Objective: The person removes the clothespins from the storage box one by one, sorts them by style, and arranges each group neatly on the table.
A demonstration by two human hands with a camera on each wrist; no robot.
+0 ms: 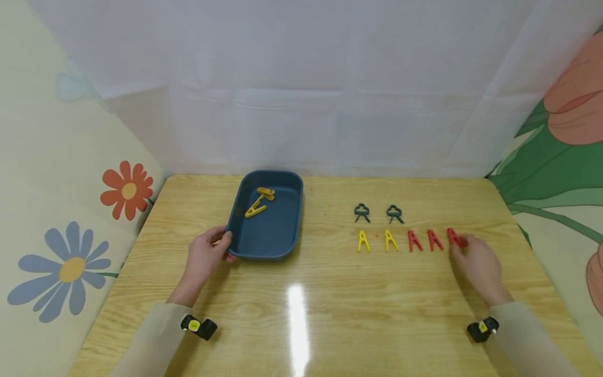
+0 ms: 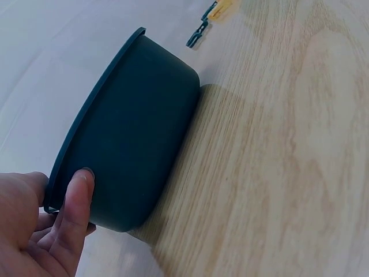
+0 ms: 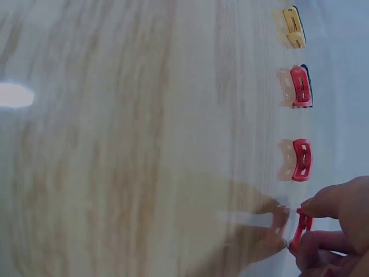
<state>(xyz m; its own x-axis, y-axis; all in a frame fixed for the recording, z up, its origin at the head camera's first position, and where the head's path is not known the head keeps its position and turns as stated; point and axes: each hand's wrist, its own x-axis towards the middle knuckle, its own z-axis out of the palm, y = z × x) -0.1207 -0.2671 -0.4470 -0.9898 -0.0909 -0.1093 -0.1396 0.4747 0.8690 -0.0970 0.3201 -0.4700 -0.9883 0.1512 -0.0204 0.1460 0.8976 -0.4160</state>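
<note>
At its front left corner, my left hand [image 1: 205, 255] grips the rim of a dark blue tray [image 1: 270, 235]. In the left wrist view the fingers curl over the edge of the tray [image 2: 127, 127]. Two yellow clothespins [image 1: 256, 211] lie inside it. On the right, my right hand [image 1: 480, 266] pinches a red clothespin [image 1: 454, 236] at the end of a row, seen between thumb and finger in the right wrist view as a red clothespin [image 3: 302, 225]. Two more red clothespins [image 1: 414, 241] stand just left of it.
Further left in that row are two yellow clothespins [image 1: 363, 241]. Behind them sit two dark green cloud-shaped clips [image 1: 361, 212]. A white sheet [image 1: 282, 125] hangs along the back edge of the wooden table [image 1: 367, 314]. Flowered panels flank both sides.
</note>
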